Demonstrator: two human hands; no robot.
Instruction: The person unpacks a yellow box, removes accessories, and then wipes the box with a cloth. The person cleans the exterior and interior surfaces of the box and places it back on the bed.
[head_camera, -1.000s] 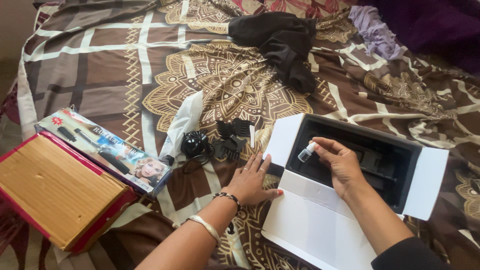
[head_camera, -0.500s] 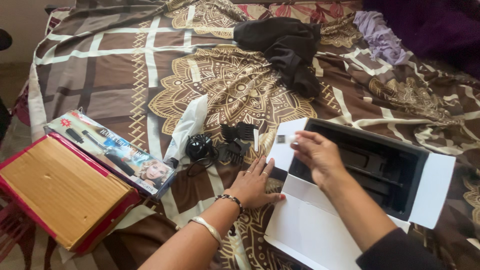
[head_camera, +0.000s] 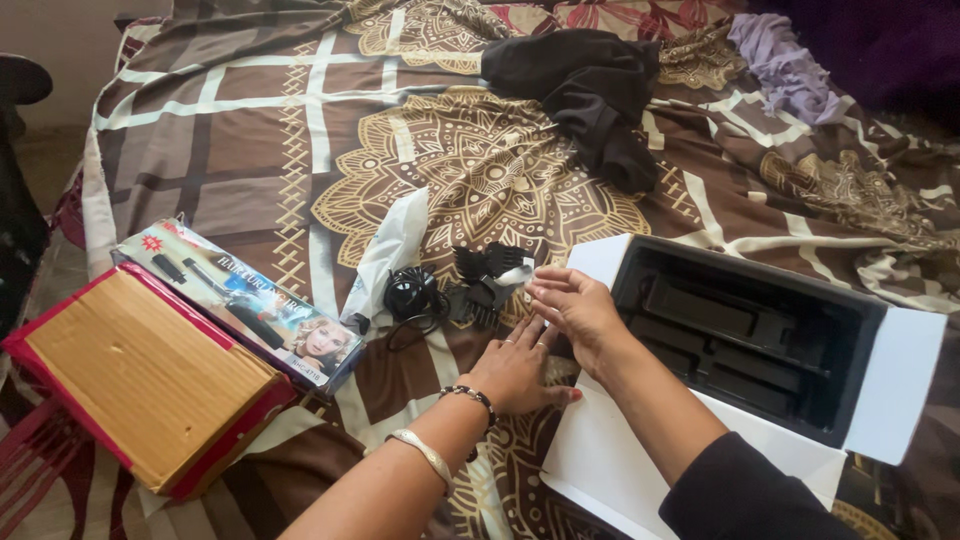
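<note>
Item 1: my right hand (head_camera: 572, 305), fingertips pinched narrow on a small clear bottle (head_camera: 517, 274) with a pale cap. It hangs just above the black comb attachments (head_camera: 483, 276) on the bedspread (head_camera: 250, 130), left of the open box (head_camera: 770, 325).

Item 2: my left hand (head_camera: 515, 368), flat and spread on the cloth, holding nothing, its fingertips close under the right hand and beside the box's white flap (head_camera: 640, 440).

Item 3: coiled black cord (head_camera: 408, 296), touching the attachments; a white plastic bag (head_camera: 388, 250) just behind it.

Item 4: printed carton (head_camera: 240, 300) resting against a cardboard box with red edging (head_camera: 140, 375), well apart to the left.

Item 5: black garment (head_camera: 590, 90) and lilac cloth (head_camera: 780, 70), far end of the bed.

Risks, as I judge them: the bottle is tiny and pinched only at the fingertips, so it could slip and roll into the comb teeth or the folds of the cloth. If its cap is loose, which I cannot tell, tilting could leak its contents onto the fabric. My sleeve (head_camera: 740, 495) crosses the flap and could drag the box.
</note>
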